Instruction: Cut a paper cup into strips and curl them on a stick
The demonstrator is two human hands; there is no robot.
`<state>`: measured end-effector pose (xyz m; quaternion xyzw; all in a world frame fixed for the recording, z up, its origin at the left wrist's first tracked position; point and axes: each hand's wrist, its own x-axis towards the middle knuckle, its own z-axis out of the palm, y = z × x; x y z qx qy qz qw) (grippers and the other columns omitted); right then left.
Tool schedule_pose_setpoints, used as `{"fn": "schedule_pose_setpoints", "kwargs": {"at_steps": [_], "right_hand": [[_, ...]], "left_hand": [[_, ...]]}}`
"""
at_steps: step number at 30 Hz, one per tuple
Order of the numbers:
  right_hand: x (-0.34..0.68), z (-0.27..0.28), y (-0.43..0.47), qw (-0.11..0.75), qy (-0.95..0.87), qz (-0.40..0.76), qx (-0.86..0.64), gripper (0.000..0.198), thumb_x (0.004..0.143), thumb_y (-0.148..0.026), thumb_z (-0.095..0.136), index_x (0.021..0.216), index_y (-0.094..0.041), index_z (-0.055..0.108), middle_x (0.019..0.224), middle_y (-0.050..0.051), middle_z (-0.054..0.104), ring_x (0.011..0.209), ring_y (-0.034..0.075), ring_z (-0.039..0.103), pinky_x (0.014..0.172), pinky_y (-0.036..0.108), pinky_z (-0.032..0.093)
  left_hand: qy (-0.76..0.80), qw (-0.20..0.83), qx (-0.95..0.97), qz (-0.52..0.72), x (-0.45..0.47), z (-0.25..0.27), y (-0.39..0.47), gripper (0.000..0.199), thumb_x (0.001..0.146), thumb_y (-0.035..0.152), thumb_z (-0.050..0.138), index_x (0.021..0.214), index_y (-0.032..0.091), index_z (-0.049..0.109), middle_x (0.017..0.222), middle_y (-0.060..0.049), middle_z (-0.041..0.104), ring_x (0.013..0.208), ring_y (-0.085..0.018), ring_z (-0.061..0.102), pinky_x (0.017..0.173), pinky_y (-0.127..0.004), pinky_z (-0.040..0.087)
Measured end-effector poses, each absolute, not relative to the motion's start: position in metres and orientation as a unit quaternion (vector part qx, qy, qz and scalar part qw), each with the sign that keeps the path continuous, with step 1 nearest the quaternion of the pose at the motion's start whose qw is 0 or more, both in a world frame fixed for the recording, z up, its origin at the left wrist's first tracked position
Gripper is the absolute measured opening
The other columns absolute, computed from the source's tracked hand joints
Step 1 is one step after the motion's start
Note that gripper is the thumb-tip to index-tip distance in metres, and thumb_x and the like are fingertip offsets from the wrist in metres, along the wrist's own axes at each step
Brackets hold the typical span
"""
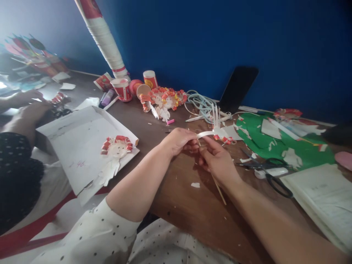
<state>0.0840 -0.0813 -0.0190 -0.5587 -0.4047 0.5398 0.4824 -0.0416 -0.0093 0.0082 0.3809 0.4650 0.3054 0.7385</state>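
My left hand (183, 142) is closed, its fingertips pinching the end of a curved white paper strip (205, 134). That strip belongs to a cut paper cup (219, 131), fanned into narrow white strips with red-and-white curled ends. Close against it, my right hand (216, 156) is closed too, with its thumb and fingers round a thin wooden stick (219, 189). The stick's lower end slants down over the brown table (178, 198); its upper end is partly hidden by my fingers. Black-handled scissors (275, 170) lie right of my right hand.
Curled paper-cup figures (165, 101) and red cups (123, 90) stand along the blue wall. A phone (238, 88) leans there beside a coiled cable (202, 104). A green sheet (255, 135) and notebook (324, 194) lie right. Left, another person's hands (30, 104) work near white paper (79, 146).
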Motion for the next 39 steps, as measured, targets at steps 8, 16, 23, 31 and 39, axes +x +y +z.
{"fn": "schedule_pose_setpoints", "kwargs": {"at_steps": [8, 16, 23, 31, 39], "right_hand": [[0.082, -0.016, -0.081, 0.498, -0.358, 0.581, -0.535, 0.062, 0.071, -0.026, 0.065, 0.131, -0.017, 0.049, 0.069, -0.003, 0.059, 0.047, 0.007, 0.047, 0.033, 0.016, 0.024], [0.085, -0.01, -0.079, 0.502, -0.303, 0.617, -0.525, 0.068, 0.068, -0.023, 0.067, 0.132, -0.018, 0.048, 0.067, -0.003, 0.057, 0.049, 0.007, 0.045, 0.035, 0.015, 0.021], [0.085, -0.009, -0.079, 0.492, -0.301, 0.62, -0.531, 0.067, 0.069, -0.024, 0.066, 0.133, -0.018, 0.048, 0.059, -0.004, 0.053, 0.049, 0.008, 0.044, 0.036, 0.015, 0.02], [0.086, -0.011, -0.079, 0.485, -0.314, 0.617, -0.535, 0.067, 0.07, -0.025, 0.066, 0.134, -0.019, 0.047, 0.053, -0.005, 0.051, 0.045, 0.008, 0.041, 0.037, 0.016, 0.021], [0.085, -0.01, -0.079, 0.473, -0.337, 0.611, -0.538, 0.06, 0.071, -0.025, 0.065, 0.13, -0.022, 0.052, 0.064, -0.004, 0.055, 0.047, 0.006, 0.043, 0.036, 0.015, 0.022]], "left_hand": [[0.494, 0.726, 0.351, 0.325, -0.036, 0.004, -0.009, 0.022, 0.074, 0.004, 0.057, 0.052, 0.011, 0.055, 0.045, 0.003, 0.049, 0.037, -0.006, 0.05, 0.045, -0.017, 0.045], [0.459, 0.757, 0.327, 0.33, -0.037, -0.002, -0.005, 0.023, 0.076, 0.003, 0.056, 0.054, 0.009, 0.057, 0.047, 0.0, 0.054, 0.045, -0.009, 0.059, 0.054, -0.019, 0.051], [0.474, 0.748, 0.324, 0.333, -0.035, 0.003, -0.009, 0.025, 0.076, -0.002, 0.053, 0.053, 0.009, 0.056, 0.046, 0.001, 0.053, 0.042, -0.009, 0.058, 0.054, -0.02, 0.052], [0.474, 0.749, 0.312, 0.343, -0.034, 0.002, -0.01, 0.023, 0.078, 0.001, 0.055, 0.056, 0.009, 0.057, 0.049, -0.001, 0.055, 0.044, -0.008, 0.058, 0.056, -0.02, 0.053], [0.468, 0.758, 0.302, 0.341, -0.032, 0.0, -0.011, 0.025, 0.079, 0.005, 0.054, 0.055, 0.012, 0.054, 0.044, 0.003, 0.049, 0.04, -0.008, 0.056, 0.05, -0.018, 0.051]]}}
